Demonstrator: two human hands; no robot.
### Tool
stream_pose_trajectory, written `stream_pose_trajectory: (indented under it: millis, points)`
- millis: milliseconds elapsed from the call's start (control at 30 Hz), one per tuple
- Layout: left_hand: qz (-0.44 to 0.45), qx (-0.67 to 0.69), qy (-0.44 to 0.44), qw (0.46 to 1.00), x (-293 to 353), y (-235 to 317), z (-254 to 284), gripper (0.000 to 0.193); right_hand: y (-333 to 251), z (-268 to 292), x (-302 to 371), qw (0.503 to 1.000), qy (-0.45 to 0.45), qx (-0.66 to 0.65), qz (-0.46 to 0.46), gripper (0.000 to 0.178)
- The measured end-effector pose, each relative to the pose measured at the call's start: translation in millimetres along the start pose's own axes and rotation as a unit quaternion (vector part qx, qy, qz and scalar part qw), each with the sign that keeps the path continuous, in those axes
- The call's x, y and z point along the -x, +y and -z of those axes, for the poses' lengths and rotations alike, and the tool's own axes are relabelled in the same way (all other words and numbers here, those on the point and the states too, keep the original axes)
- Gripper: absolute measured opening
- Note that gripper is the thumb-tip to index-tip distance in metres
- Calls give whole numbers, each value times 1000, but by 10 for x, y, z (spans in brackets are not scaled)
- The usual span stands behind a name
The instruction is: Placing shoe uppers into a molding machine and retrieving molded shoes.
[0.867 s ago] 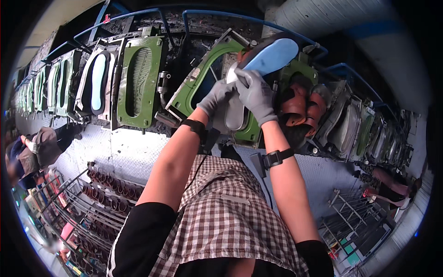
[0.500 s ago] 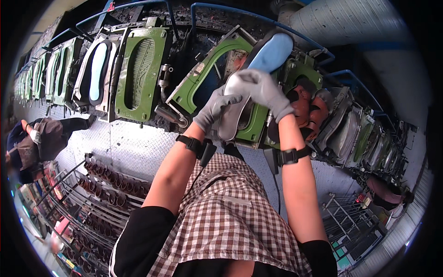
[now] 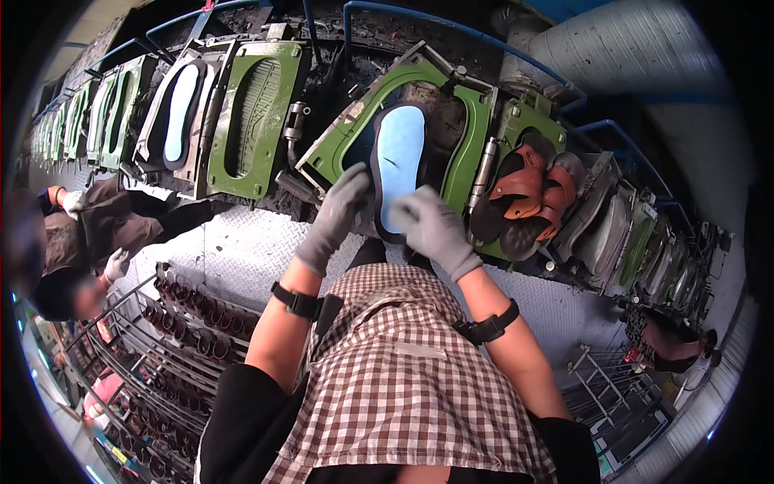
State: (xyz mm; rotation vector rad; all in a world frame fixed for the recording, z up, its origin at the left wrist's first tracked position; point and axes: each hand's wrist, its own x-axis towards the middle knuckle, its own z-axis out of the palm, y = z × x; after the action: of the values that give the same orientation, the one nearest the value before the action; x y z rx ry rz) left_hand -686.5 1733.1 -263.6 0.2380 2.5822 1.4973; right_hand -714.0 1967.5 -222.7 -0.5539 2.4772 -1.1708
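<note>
A sole-shaped piece [image 3: 401, 149] with a light blue face and a dark rim lies lengthwise in front of me. A small dark mark shows on its blue face. Beneath and around it is an open green mould frame [image 3: 461, 173]. My left hand [image 3: 337, 216], in a grey glove, is beside the piece's left edge with its fingers stretched out. My right hand [image 3: 435, 232], also gloved, is at the near right edge of the blue face; its fingertips are blurred, so its grip is unclear.
Further green moulds [image 3: 256, 121] line the bench to the left, one bearing a pale blue sole [image 3: 182, 113]. Reddish-brown sandals [image 3: 532, 189] sit on the mould at right. A rack of footwear [image 3: 197, 310] stands behind left, near a person [image 3: 89, 222] in gloves.
The blue-faced piece, tilted at the far side before, now lies nearer and straighter. My hands have come apart and back toward me. At left, the other person has moved closer.
</note>
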Motion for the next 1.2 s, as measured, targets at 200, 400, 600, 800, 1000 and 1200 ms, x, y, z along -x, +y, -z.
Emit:
stream_pose_trajectory:
  millis: [200, 400, 600, 800, 1000, 1200]
  points:
    - [315, 441, 49, 839, -846, 485, -290, 52, 334, -151, -437, 971, 107, -4, -214, 62]
    - [224, 439, 21, 870, -993, 407, -511, 57, 319, -206, -150, 960, 236, -74, -134, 56]
    - [226, 417, 22, 880, -1516, 338, -636, 49, 504, 141, -536, 956, 271, 38, -107, 51]
    - [236, 314, 141, 909, -1112, 563, -728, 34, 540, 432, -255, 973, 214, 47, -77, 46]
    - [342, -363, -456, 737, 847, 298, -206, 52, 622, 1225, 919, 915, 356, 183, 53, 56]
    - [242, 54, 71, 966, -1115, 1172, -470, 51, 1243, 1464, 1101, 926, 315, 144, -152, 92]
